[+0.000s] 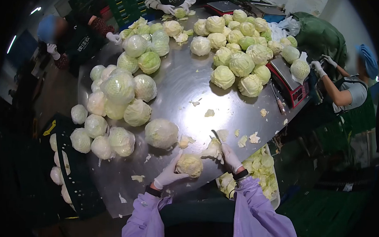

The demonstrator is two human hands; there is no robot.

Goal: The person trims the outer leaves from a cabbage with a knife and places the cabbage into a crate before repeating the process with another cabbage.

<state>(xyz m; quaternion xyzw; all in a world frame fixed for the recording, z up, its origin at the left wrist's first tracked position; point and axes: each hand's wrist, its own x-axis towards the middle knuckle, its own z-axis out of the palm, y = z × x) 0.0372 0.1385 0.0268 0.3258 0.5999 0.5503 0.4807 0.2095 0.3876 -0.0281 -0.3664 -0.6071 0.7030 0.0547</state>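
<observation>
A: Where's the cabbage (190, 165)?
B: Near table edge, between the hands. Left hand (171, 172) touches it, thumb and fingers curved around its left side.
A: Right hand (230, 156)?
B: Off to the cabbage's upper right, apart from it. Fingers bent beside a torn leaf (214, 149) and a thin dark strip (215, 135). Can't tell which it grips, or how tightly.
A: So left is nearer. Long axis?
B: None clear, cabbage is roundish. The strip slants up and left, pointing away from the body.
A: Textures?
B: Cabbage is pale yellow, wrinkled. Leaf is limp, ragged. Gloves are thin, white. Table (185, 106) is smooth, shiny metal, dotted with leaf scraps (254, 138).
A: Around it?
B: Film-wrapped cabbages (119, 89) left, glossy; bare cabbages (241, 64) far side, matte, veined. White bin (276, 200) of leaves below the right forearm's side.
</observation>
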